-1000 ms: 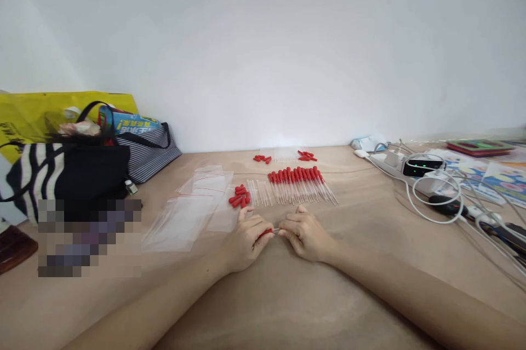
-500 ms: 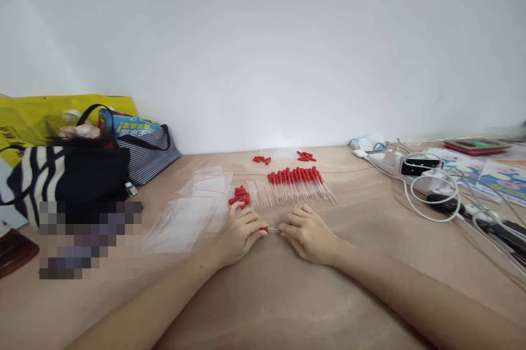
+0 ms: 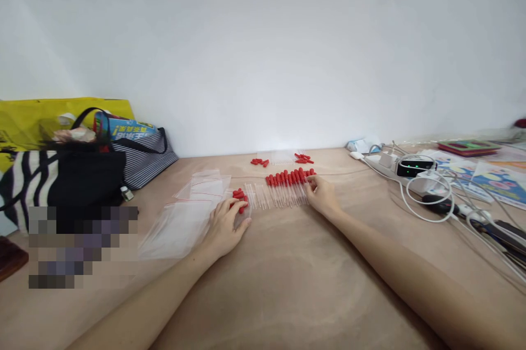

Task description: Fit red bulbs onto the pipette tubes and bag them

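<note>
Mid-frame, joining is apparently paused: left hand (image 3: 227,224) now spread at red caps (image 3: 238,194); right hand (image 3: 321,194) brought to droppers (image 3: 283,180), grip unclear.

Left forearm (image 3: 168,284), lower left of the frame: bare, smooth in outline, tapering toward a narrow wrist; one small spot (image 3: 194,258) marks it near the wrist. Right forearm (image 3: 394,268), lower right: bare, similar taper. Left hand (image 3: 225,227) and right hand (image 3: 324,196), centre: ungloved, slender fingers (image 3: 224,207); nail detail indistinct.
</note>
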A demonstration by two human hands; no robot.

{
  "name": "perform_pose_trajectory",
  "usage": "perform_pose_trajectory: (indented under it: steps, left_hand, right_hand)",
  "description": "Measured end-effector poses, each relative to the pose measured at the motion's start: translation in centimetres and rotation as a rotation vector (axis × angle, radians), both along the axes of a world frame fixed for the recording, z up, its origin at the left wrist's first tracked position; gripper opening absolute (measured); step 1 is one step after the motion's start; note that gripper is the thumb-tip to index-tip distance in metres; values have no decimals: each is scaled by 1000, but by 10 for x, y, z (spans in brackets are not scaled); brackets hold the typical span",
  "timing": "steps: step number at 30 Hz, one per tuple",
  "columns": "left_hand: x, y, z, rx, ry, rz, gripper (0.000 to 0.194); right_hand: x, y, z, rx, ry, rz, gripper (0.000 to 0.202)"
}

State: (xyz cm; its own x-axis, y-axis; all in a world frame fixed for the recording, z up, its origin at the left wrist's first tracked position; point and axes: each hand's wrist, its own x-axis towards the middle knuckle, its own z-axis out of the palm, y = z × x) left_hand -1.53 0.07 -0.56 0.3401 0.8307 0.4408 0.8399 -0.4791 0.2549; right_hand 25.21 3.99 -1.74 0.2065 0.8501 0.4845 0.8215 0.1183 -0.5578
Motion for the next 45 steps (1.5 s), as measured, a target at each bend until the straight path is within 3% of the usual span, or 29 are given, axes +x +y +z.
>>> perform_pose_trajectory:
  steps: [5,14,20,23,27,31,36,45]
  left_hand:
    - [-1,0,-1,5,-7,-13,28]
    - [-1,0,-1,-3,-27,-21,21]
    - [-2,0,-2,-8,-12,-33,21]
    - [-1,1,-2,23,-23,-32,21]
    - [-1,4,2,98,-20,81,18]
    - [-2,10,7,127,7,169,18]
    - [-4,13,4,91,19,180,15]
    - [-3,10,2,167,-53,186,11]
  right_hand:
    - [-5,8,1,-93,-98,-107,26]
    - [-11,8,-1,-97,-169,-57,32]
    - [-11,5,-1,-128,-230,-120,31]
    - [-12,1,0,-66,-254,-128,29]
    - [-34,-9,7,23,-298,12,25]
    - [-73,-17,16,-39,-329,153,24]
    - [-105,-10,24,-222,-389,75,25]
    - [-117,7,25,-354,-462,57,19]
